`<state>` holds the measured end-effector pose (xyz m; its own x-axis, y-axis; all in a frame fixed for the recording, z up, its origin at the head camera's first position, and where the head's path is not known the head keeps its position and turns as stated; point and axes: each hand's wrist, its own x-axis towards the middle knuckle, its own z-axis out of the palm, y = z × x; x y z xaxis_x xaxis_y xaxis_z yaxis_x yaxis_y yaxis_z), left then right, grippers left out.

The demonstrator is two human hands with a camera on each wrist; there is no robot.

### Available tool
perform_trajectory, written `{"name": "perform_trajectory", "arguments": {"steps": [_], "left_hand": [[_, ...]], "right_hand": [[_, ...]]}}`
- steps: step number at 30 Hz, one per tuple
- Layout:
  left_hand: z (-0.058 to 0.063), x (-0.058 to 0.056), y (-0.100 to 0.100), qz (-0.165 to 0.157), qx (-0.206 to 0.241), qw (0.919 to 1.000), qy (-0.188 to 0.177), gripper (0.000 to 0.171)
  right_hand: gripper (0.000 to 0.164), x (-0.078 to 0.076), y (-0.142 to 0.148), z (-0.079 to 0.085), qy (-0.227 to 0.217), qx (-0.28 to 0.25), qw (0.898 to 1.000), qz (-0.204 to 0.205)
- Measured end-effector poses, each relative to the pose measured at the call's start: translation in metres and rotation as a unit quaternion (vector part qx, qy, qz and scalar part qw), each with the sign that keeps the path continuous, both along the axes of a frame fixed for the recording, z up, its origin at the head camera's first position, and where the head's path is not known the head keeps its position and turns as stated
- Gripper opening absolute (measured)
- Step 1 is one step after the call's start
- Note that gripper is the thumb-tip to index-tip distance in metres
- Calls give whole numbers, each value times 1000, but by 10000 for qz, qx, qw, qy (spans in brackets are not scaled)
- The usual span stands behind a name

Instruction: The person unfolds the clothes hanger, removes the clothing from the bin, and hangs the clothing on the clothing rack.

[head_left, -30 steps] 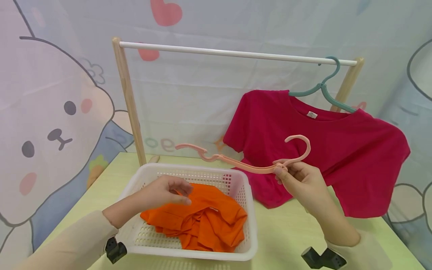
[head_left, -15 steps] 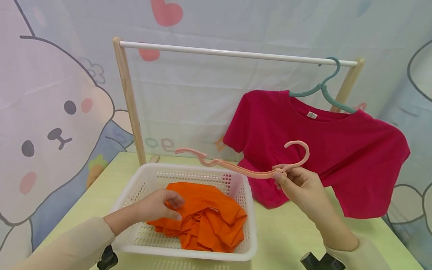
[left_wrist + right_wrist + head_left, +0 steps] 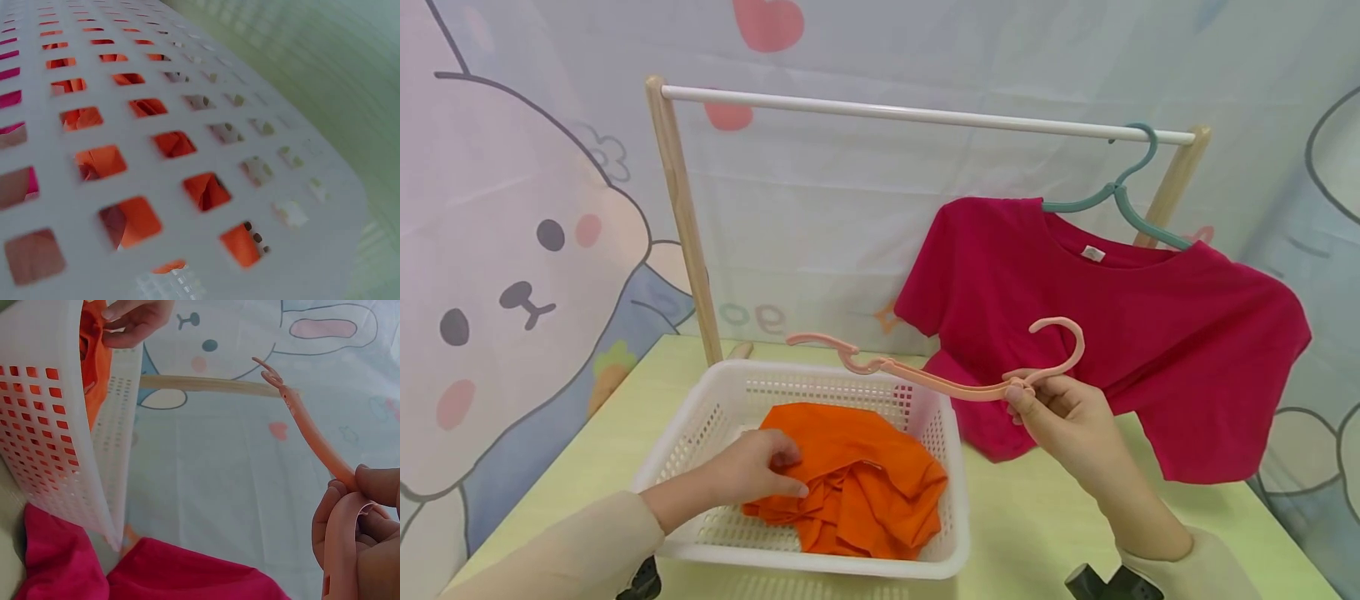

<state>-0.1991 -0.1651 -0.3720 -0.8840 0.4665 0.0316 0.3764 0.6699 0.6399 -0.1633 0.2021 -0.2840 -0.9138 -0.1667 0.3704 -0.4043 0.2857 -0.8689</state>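
Note:
My right hand [image 3: 1075,425] pinches a pink folding clothes hanger [image 3: 947,385] near its centre, at the base of the hook. One arm of the hanger stretches left above the basket's back rim; in the right wrist view the other arm [image 3: 340,550] points down beside the fingers. Inside a white plastic basket [image 3: 820,567] lies a bunched orange garment [image 3: 872,500] with a small label. At its left side is my left hand [image 3: 741,471], thumb and fingers apart, fingertips at the cloth. The basket wall [image 3: 212,156] mostly hides that hand in the left wrist view.
Behind the basket stands a wooden rack with a white rail [image 3: 887,111]. From its right end a magenta T-shirt [image 3: 1075,333] hangs on a green hanger [image 3: 1138,221], its lower part on the pale yellow table [image 3: 1022,533]. A cartoon-printed cloth forms the backdrop.
My left hand has moved down and slightly left over the orange garment, to its left side. The pink hanger in my right hand has dipped a little.

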Motion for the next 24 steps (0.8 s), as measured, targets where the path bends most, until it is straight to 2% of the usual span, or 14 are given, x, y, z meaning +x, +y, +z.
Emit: {"name": "perform_trajectory", "arguments": {"steps": [7,13,19,24], "left_hand": [[-4,-1,3,-205,-340,9973,621,25],[-1,0,4,-183,-538,9939,945,8],[7,2,2,-11,-525,9931,1046,8],[22,5,0,207,-464,9932,1050,7]], "right_hand": [[20,0,-1,-2,-96,-41,9999,-39],[24,0,0,-3,-43,-60,10000,-1],[25,0,0,-4,-35,-33,10000,-23],[26,-1,1,-2,45,4,10000,-16]]}}
